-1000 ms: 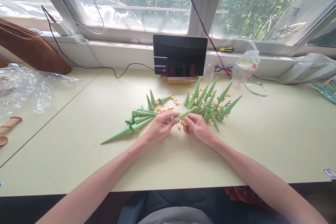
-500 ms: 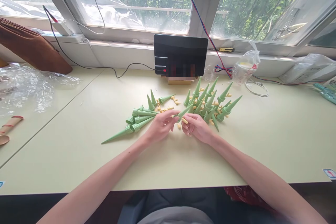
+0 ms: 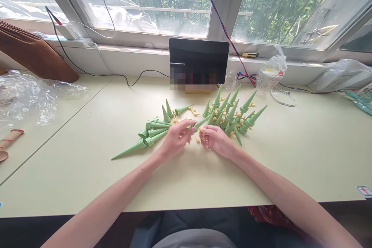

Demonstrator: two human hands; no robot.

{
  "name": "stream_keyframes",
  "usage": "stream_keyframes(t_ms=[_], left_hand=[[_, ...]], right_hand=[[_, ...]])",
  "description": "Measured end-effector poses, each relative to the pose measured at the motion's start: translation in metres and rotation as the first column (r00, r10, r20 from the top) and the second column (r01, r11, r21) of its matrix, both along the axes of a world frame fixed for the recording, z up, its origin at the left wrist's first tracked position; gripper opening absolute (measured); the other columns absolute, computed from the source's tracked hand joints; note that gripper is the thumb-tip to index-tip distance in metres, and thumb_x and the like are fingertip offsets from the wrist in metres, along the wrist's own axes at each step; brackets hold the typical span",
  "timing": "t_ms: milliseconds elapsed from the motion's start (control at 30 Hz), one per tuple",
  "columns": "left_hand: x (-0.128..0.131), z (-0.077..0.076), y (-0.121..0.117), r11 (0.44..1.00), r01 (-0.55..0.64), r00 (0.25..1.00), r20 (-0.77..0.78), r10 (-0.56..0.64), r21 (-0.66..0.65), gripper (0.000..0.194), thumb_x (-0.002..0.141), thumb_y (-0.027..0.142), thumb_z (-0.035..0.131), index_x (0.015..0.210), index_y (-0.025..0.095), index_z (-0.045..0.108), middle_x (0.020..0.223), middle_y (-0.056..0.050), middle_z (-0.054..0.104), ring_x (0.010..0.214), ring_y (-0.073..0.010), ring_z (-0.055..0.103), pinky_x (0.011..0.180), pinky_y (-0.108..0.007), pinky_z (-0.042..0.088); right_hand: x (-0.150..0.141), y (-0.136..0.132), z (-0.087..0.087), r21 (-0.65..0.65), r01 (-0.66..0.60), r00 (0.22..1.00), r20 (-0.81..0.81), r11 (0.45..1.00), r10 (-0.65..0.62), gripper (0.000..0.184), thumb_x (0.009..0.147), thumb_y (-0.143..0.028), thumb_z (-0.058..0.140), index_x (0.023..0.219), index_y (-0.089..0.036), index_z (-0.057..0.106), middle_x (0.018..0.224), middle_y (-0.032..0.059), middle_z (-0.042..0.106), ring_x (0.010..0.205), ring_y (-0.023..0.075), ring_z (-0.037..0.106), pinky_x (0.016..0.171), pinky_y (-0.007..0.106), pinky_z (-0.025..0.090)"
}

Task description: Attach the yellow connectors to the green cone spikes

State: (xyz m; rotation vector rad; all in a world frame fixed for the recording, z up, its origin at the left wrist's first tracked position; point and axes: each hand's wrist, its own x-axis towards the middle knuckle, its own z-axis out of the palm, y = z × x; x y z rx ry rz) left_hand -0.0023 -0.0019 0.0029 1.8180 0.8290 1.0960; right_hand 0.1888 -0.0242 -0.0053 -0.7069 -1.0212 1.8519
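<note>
My left hand (image 3: 179, 136) is closed around the wide end of a green plastic spike (image 3: 201, 122), whose tip points up and to the right. Pinched in the fingers of my right hand (image 3: 216, 139) is a small yellow plastic valve (image 3: 201, 129), held close beside the spike; whether the two touch I cannot tell. A loose yellow piece (image 3: 197, 138) lies on the table between my hands. Left of my left hand rest several bare green spikes (image 3: 155, 138). Behind my right hand stands a cluster of green spikes (image 3: 231, 114) with yellow valves at their bases.
A black tablet (image 3: 199, 60) leans on a small cardboard stand at the back, with a cable running left. Crumpled clear plastic (image 3: 35, 97) and a wooden spoon (image 3: 4, 155) lie on the left. A plastic bag (image 3: 272, 71) and a coiled white cable (image 3: 283, 99) sit back right.
The yellow valve has turned in my right fingers, and the fingers have shifted slightly. The green spike in my left hand has swung upward, then dipped a little. The piles are unchanged.
</note>
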Motion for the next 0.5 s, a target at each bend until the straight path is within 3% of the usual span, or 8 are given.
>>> stream_keyframes(t_ms=[500], left_hand=[[0.0017, -0.0005, -0.0010, 0.999, -0.030, 0.999, -0.041, 0.031, 0.031, 0.025, 0.094, 0.032, 0.059, 0.111, 0.016, 0.067, 0.094, -0.005, 0.065, 0.055, -0.0057, 0.057, 0.049, -0.018, 0.052]], right_hand=[[-0.0056, -0.0054, 0.0018, 0.207, 0.156, 0.957, 0.212, 0.966, -0.200, 0.029, 0.088, -0.043, 0.067, 0.077, -0.016, 0.062, 0.066, -0.0019, 0.059, 0.049, 0.0096, 0.053, 0.045, 0.023, 0.041]])
